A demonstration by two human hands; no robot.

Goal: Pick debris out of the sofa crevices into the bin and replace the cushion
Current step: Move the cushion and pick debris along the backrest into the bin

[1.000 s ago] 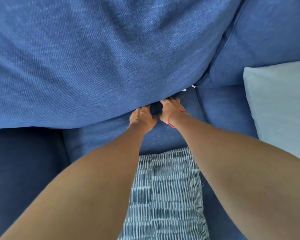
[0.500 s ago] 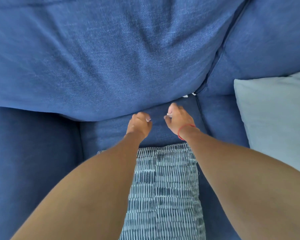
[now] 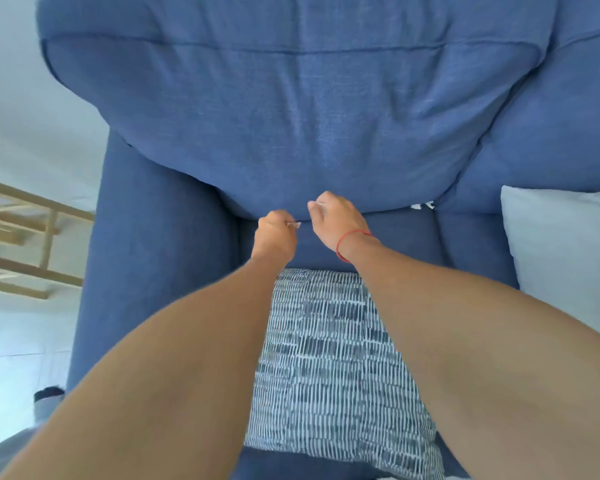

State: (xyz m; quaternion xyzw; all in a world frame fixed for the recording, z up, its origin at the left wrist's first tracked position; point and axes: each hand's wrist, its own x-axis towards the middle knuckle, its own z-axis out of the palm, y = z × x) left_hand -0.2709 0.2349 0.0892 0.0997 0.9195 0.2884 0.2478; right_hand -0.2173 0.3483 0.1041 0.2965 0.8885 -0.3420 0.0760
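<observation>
Blue sofa: back cushion bulges over the seat, its lower edge just above both hands. Left hand curled closed, pinching a small pale scrap. Right hand also curled; contents cannot be told. White debris sits in the crevice, right of the hands. Patterned pillow lies on the seat below the wrists; pale pillow crowds the right edge. Open floor left of the armrest.

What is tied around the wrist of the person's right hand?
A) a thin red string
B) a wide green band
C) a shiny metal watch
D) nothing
A: a thin red string bracelet loops around the wrist just behind the right hand, which is held over the blue fabric sofa beside the left hand.
</observation>
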